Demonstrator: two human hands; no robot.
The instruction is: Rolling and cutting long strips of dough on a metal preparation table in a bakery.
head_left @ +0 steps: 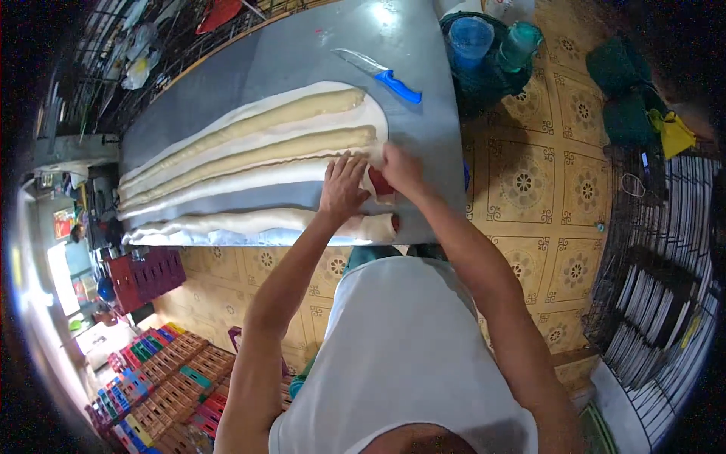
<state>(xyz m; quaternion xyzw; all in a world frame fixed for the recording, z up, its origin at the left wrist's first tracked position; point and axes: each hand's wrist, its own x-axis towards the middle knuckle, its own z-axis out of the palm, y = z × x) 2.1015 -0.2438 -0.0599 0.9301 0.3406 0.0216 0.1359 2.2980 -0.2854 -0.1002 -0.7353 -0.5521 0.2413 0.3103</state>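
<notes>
A long white dough sheet [302, 119] lies along the grey table with two thick tan filling ropes [318, 104] running lengthwise on it. My left hand [345, 184] rests with fingers extended on the sheet's near folded edge. At the right end of the sheet, my right hand [401, 171], slightly blurred, has its fingers curled closed on the dough edge; its fingertips are partly hidden. Dark red filling [380, 181] shows between my hands. Nearer to me, a finished-looking long dough roll [261, 221] lies along the table's front edge, red filling visible at its right end.
A blue-handled knife [389, 78] lies on the table [287, 57] beyond the dough. Off the right end stand a blue tub [470, 39] and a green container [520, 44]. Stacked crates [162, 378] fill the lower left; wire racks with trays [665, 287] line the right.
</notes>
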